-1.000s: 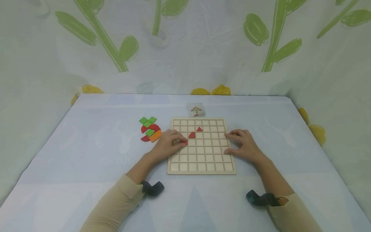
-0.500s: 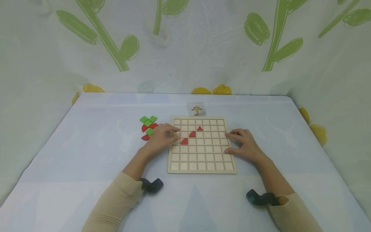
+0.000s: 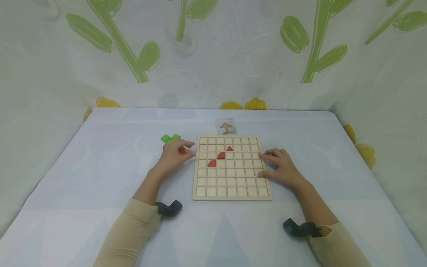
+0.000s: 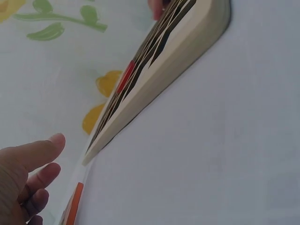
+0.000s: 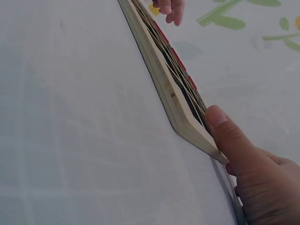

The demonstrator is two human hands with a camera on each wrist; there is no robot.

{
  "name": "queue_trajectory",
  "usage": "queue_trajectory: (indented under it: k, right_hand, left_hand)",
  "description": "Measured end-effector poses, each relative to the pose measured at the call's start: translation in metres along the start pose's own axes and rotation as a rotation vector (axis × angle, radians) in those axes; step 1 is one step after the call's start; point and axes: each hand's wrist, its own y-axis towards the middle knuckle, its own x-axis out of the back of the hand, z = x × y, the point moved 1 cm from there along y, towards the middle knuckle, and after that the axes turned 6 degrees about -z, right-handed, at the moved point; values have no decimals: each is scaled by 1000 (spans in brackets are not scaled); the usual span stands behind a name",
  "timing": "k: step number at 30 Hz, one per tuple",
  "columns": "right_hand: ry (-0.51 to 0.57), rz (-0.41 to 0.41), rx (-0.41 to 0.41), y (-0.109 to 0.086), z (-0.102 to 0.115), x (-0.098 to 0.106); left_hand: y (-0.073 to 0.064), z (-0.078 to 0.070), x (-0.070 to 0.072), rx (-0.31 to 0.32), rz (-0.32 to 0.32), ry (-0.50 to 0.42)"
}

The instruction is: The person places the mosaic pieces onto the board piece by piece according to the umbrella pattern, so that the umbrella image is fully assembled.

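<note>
The left hand [image 3: 173, 154], thumb and forefinger parted with nothing between, hovers by an orange piece [image 3: 182, 151] left of the grid board [image 3: 232, 198]; the right hand [image 3: 281, 168] rests, fingers spread, on the board's right edge. The piece is probably light and stiff, best pinched by opposite edges; its long axis is hidden. The board, likely rigid, suits a rim hold; roughly square, it lies flat, its red triangle [image 3: 229, 148] pointing away from the person.
</note>
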Motion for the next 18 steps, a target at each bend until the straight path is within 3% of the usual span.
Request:
queue_trajectory:
  k: [6,18]
  right_hand:
    - [0,-3,6,-1,-2,0]
    - [-21,2,-19,-2,0,0]
  left_hand:
    - [2,10,7,59,-55,26]
    - [2,15,10,145,-94,317]
